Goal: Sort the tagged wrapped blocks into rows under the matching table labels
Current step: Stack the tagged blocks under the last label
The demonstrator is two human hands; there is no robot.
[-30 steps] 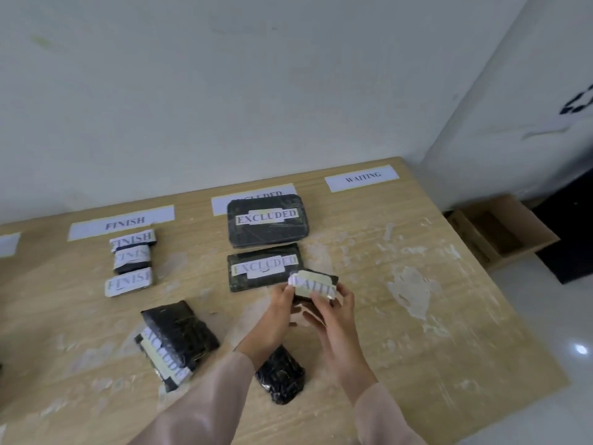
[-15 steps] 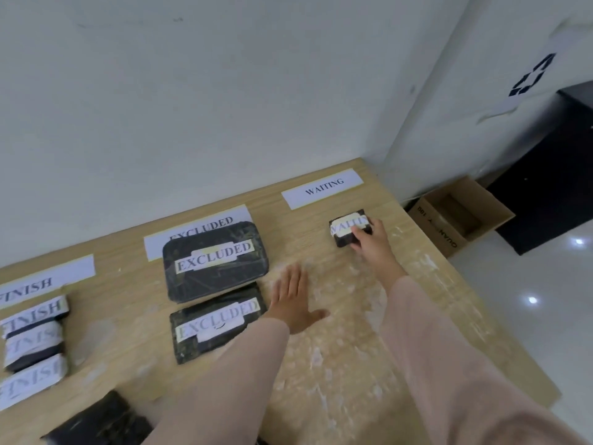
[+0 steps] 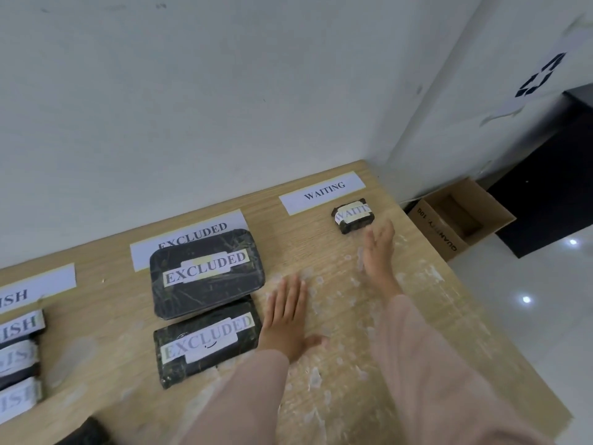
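The small block (image 3: 354, 215) tagged WAITING lies flat on the wooden table (image 3: 426, 303), just under the white WAITING label (image 3: 322, 192) stuck near the far edge. Our right hand (image 3: 378, 248) is just beside it, on the near side, with the fingers loose and holding nothing. The hand looks a bit blurred, so we cannot say for sure that no fingertip touches the block. Our left hand (image 3: 286, 319) lies flat on the table with its fingers spread, empty too.

Just left of that hand sit two big dark blocks. The far big block (image 3: 207, 273) covers the lower part of the EXCLUDED label (image 3: 189, 236), and the near big block (image 3: 205, 342) lies right below it, tilted a little. Both have EXCLUDED tags on top.

At the left edge we see part of the FINISH label (image 3: 35, 284) and three small blocks (image 3: 19, 361) in a row under it. A brown cardboard box (image 3: 462, 220) stands open on the floor past the right side of the table.
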